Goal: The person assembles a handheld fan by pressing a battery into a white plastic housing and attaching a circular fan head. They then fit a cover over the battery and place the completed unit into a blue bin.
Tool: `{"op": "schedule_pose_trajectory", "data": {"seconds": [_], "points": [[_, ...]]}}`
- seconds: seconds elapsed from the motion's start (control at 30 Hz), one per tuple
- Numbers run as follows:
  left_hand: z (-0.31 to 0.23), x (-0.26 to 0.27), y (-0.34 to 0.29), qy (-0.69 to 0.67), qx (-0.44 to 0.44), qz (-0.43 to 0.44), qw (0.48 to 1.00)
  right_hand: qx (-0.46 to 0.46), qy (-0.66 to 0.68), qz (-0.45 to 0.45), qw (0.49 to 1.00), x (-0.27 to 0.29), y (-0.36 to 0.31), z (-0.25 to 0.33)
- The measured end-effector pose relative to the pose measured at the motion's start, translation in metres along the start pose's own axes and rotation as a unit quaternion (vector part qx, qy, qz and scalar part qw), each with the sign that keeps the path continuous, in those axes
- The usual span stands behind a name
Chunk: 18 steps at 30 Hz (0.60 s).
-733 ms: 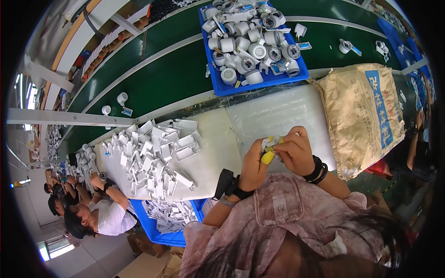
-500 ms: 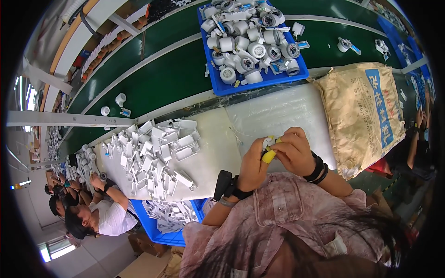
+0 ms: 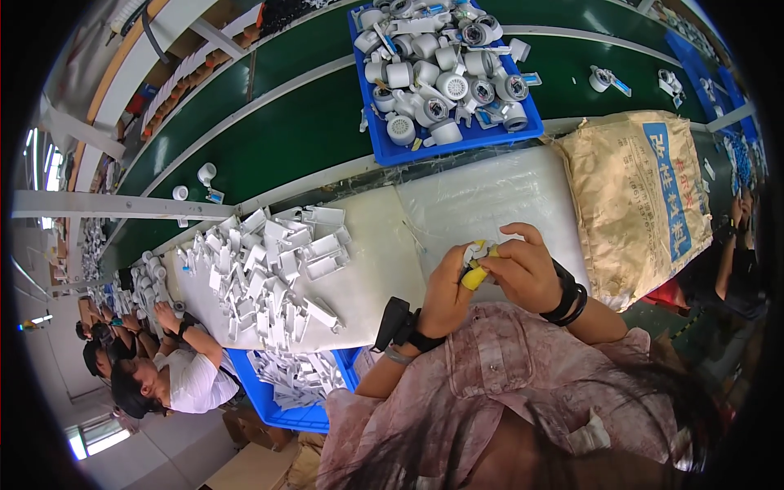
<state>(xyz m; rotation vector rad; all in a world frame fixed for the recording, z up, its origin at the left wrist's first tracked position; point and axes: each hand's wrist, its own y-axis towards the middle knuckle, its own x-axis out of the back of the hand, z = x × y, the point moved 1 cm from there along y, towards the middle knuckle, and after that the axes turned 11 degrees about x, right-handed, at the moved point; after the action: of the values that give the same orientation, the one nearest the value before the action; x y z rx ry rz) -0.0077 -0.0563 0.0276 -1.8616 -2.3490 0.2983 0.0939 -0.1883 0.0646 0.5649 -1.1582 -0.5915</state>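
My left hand [image 3: 446, 292] and my right hand [image 3: 525, 275] meet above the near edge of the bench, close to my body. Between their fingertips is a small white plastic part [image 3: 471, 253], mostly covered by the fingers. Bright yellow material [image 3: 474, 278] shows at the thumbs; whether it is a finger wrap or a piece of the part I cannot tell. Both hands are closed around this spot, with the right forefinger raised. To their left on the bench lies a loose heap of white plastic pieces [image 3: 273, 273], shaped like narrow open channels.
Beyond the bench a blue tray [image 3: 457, 149] heaped with white round-headed assemblies stands over the green conveyor [image 3: 302, 106]. A brown paper sack [image 3: 625, 212] lies at right. Below the bench's left edge sits a blue bin [image 3: 282, 417] of white pieces. Co-workers sit far left and right.
My right forefinger has lifted and straightened, and the right hand has turned slightly around the part. A few items on the conveyor have shifted a little to the left.
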Motion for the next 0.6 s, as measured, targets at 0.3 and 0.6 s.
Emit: {"op": "schedule_pose_trajectory", "data": {"seconds": [0.3,0.6], "points": [[-0.007,0.002,0.001,0.016,-0.039,-0.032,0.999,-0.013,-0.013,-0.019,1.000,-0.004,0.003,0.003],[0.002,0.044,0.032,-0.045,0.049,-0.043,0.997,-0.175,0.063,0.069,0.980,-0.010,0.014,-0.046]]}}
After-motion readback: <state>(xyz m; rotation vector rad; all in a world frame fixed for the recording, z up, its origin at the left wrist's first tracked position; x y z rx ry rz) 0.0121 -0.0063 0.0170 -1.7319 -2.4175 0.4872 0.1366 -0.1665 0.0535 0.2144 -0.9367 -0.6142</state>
